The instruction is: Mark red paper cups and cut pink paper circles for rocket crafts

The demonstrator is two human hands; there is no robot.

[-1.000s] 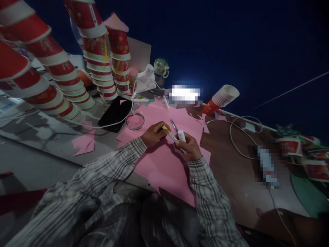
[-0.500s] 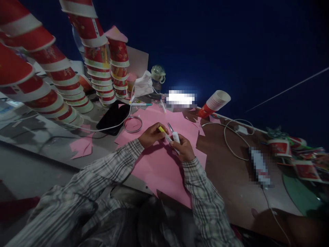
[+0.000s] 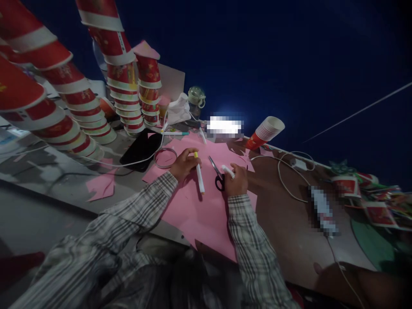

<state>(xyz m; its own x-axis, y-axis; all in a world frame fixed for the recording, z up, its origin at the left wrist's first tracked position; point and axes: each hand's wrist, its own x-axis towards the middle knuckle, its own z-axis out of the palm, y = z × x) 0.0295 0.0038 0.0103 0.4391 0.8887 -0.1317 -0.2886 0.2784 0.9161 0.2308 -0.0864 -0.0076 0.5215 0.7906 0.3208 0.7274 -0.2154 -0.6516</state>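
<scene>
My left hand [image 3: 185,164] pinches a white marker [image 3: 199,177] near its yellow end. The marker points down toward me over pink paper [image 3: 206,223]. My right hand [image 3: 236,179] is closed round a small white tube [image 3: 228,171], whose rounded end sticks out past the fingers; its exact kind is unclear. Beside that hand lies a pair of scissors [image 3: 215,167], blades pointing away. One black handle loop shows, and the other is hidden behind the fingers.
Tall columns of red and white paper cups [image 3: 127,98] rise at the left. A black phone [image 3: 141,150], a roll of tape [image 3: 165,158] and cables lie nearby. A tilted cup stack [image 3: 265,132] stands at the back right, with cup pieces [image 3: 381,212] at the far right.
My hands have moved apart. The marker has left my right hand and swung to point down in my left. My right hand has shifted right with the white tube, uncovering more of the scissors.
</scene>
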